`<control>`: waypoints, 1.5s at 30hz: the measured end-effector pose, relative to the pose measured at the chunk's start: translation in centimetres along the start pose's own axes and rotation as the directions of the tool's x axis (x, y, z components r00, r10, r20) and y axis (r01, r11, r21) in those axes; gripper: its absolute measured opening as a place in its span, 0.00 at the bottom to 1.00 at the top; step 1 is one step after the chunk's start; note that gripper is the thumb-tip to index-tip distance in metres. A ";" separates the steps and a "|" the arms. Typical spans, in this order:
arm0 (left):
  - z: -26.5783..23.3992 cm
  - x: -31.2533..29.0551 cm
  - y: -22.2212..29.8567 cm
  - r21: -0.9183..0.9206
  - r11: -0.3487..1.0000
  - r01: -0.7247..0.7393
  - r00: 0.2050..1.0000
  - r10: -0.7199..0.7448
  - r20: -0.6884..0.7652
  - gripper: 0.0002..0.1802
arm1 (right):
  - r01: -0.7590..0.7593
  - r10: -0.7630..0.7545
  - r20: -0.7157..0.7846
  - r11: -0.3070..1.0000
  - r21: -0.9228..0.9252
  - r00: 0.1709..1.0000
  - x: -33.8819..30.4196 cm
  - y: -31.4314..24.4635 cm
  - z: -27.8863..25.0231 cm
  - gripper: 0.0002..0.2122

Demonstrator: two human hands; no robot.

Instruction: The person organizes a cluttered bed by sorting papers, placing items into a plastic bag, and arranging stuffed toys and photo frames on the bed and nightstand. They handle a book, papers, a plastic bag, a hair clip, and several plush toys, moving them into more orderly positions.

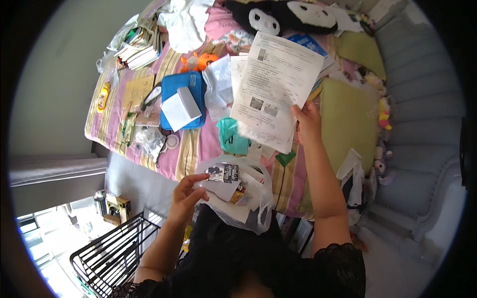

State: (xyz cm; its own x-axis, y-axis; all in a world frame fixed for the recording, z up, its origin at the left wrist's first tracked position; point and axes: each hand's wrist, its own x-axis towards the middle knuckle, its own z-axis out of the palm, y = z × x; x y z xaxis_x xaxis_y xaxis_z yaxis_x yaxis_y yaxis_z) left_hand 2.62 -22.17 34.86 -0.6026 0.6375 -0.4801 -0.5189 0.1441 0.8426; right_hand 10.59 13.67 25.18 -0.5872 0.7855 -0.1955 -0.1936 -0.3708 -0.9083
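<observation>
One plastic bag (264, 211) is gaping open. At its left rim, the left hand (186, 198) is curling; grip cannot be told. Beyond the bag, the right hand (309, 124) is grasping one or more printed sheets (278, 82); one blue zippered case (180, 82) is lying beyond-left.

The print on the sheet (273, 84) is too fine to be read, and its lower edge is blurred. The fingertips of the right grip (309, 124) are hidden behind it, and a blue book (309, 42) is partly covered. The deeper contents of the plastic bag (267, 201) are concealed; whether the small card (222, 173) is pinched by the left grip (185, 201) cannot be determined. The blue case (171, 84) is partly masked by white paper (179, 111). Plush toys (310, 16) are cropped above, lace sleeves (343, 270) below.
</observation>
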 end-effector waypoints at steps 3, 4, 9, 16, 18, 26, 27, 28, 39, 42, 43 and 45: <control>-2.2 2.8 0.4 0.089 0.994 -0.067 0.992 0.057 0.110 0.15 | -0.011 0.010 0.011 0.996 0.084 1.000 -3.8 -5.6 5.2 0.13; -2.7 3.4 1.1 0.139 0.987 -0.077 0.989 0.058 0.133 0.15 | -0.013 0.011 0.022 0.996 0.090 1.000 -4.7 -6.9 6.5 0.13; -6.0 5.5 3.3 0.198 0.976 -0.089 0.975 0.045 0.216 0.16 | 0.014 -0.027 0.108 0.993 0.121 0.994 -8.8 -11.0 12.7 0.14; -6.2 7.6 9.1 0.879 0.213 -0.428 0.751 0.624 0.215 0.36 | 0.081 -0.119 0.196 0.978 0.191 0.973 -10.6 -12.5 14.8 0.13; -4.0 7.8 12.1 0.324 0.714 -0.621 0.782 0.591 0.195 0.32 | 0.091 -0.134 0.228 0.978 0.190 0.964 -10.7 -12.6 15.2 0.13; -0.6 7.0 15.1 -0.367 0.874 -0.318 0.840 0.440 0.319 0.23 | 0.148 -0.151 0.271 0.988 0.032 0.951 -12.0 -14.2 15.8 0.13; -0.4 7.0 15.1 -0.384 0.864 -0.325 0.831 0.455 0.321 0.22 | 0.149 -0.146 0.256 0.989 0.006 0.956 -11.9 -14.1 15.8 0.13; -0.4 7.0 15.1 -0.400 0.855 -0.330 0.822 0.469 0.323 0.22 | 0.172 -0.169 0.242 0.985 0.010 0.955 -11.9 -14.1 16.1 0.14; -0.6 5.6 15.8 -0.383 0.810 -0.445 0.826 0.536 0.176 0.16 | 0.327 -0.327 0.007 0.943 -0.064 0.945 -9.3 -15.8 14.0 0.09; -1.5 5.7 16.1 -0.419 0.816 -0.398 0.833 0.513 0.209 0.16 | 0.140 -0.137 0.092 0.990 -0.016 0.986 -8.5 -15.9 13.1 0.11; -1.0 6.0 16.0 -0.454 0.819 -0.352 0.835 0.493 0.243 0.17 | -0.050 0.040 0.207 0.998 0.044 0.978 -7.1 -14.1 13.3 0.12; -1.4 7.1 13.8 -0.483 0.837 -0.256 0.882 0.407 0.238 0.18 | -0.137 0.193 0.206 0.956 -0.258 0.959 -9.2 -9.4 16.7 0.15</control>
State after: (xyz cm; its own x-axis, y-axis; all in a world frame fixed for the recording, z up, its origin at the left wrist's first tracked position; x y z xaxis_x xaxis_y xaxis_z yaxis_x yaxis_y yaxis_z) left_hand -9.66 -16.69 42.72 -0.5981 0.8011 -0.0221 -0.5731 -0.4082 0.7106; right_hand 4.67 1.64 41.72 -0.7629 0.5794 -0.2869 0.0982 -0.3348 -0.9372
